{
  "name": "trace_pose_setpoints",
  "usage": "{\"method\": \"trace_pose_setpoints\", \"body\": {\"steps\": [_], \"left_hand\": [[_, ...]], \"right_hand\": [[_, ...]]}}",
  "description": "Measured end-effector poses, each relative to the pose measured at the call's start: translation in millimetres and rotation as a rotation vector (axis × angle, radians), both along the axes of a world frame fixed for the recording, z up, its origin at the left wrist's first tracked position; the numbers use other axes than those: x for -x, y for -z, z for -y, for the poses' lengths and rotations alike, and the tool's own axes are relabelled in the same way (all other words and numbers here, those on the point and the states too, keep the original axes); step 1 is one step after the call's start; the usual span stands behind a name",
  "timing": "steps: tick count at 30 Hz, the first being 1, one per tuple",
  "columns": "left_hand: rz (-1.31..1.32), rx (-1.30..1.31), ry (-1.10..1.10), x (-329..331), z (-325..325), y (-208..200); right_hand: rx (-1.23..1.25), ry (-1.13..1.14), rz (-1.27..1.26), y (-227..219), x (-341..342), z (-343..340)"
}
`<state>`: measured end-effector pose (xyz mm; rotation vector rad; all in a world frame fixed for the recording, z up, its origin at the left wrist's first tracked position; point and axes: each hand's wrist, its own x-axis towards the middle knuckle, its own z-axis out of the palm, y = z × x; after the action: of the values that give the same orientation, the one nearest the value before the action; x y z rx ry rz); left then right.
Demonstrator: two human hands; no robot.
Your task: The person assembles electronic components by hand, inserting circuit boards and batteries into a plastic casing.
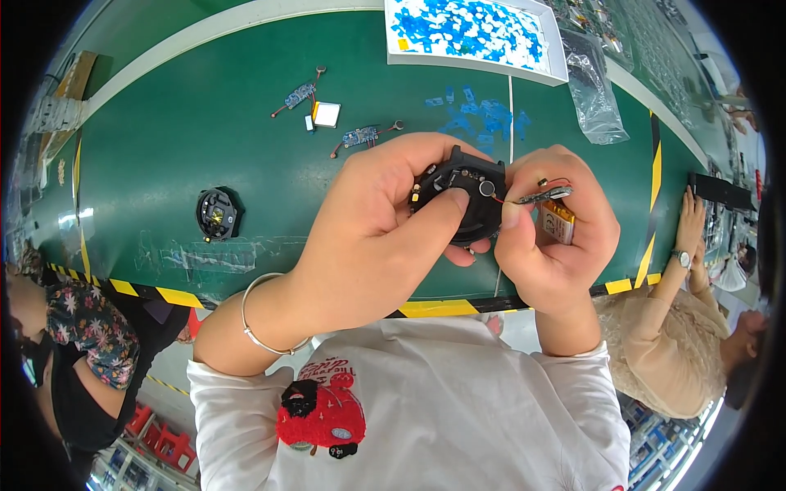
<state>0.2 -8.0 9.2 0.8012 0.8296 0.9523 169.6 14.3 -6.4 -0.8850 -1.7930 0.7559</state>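
My left hand [381, 225] is closed around a black round watch case [476, 219], thumb pressed on its inside. Beside that thumb, a small silver disc [487, 189] on a thin red wire lies at the case's inner edge. Close against the case on the right, my right hand [536, 266] pinches a small circuit board [544, 196] seen nearly edge-on. A silver battery with yellow tape [558, 222] sits within the curl of the right fingers. Both hands are above the table's near edge.
On the green table [164, 164], another black watch case [219, 214] lies left. Wired circuit boards [360, 137] and a white battery [327, 114] lie farther back. Scattered blue film pieces [491, 114] are near a white box [478, 64] and plastic bag [595, 98]. People sit either side.
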Motion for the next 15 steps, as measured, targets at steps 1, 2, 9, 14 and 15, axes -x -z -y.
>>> {"method": "trace_pose_setpoints", "body": {"steps": [1, 2, 9, 14, 15], "left_hand": [[-0.01, -0.017, -0.02, -1.1, 0.8, 1.0], [-0.02, -0.034, -0.04, -1.8, 1.3, 1.9], [-0.055, -0.012, -0.013, -1.2, -0.2, -2.4], [-0.012, -0.024, -0.01, -1.1, 0.6, 1.9], [-0.013, -0.024, -0.013, -1.1, 1.4, 3.0]], "right_hand": [[0.0, 0.0, 0.0, -0.2, 0.0, 0.2], [-0.039, 0.016, 0.041, -0.6, 0.0, 0.4], [-0.069, -0.031, 0.027, -2.2, -2.0, -0.8], [-0.019, 0.003, 0.027, -2.1, -1.0, 1.0], [0.006, 0.022, 0.043, -3.1, -0.1, 1.9]]}}
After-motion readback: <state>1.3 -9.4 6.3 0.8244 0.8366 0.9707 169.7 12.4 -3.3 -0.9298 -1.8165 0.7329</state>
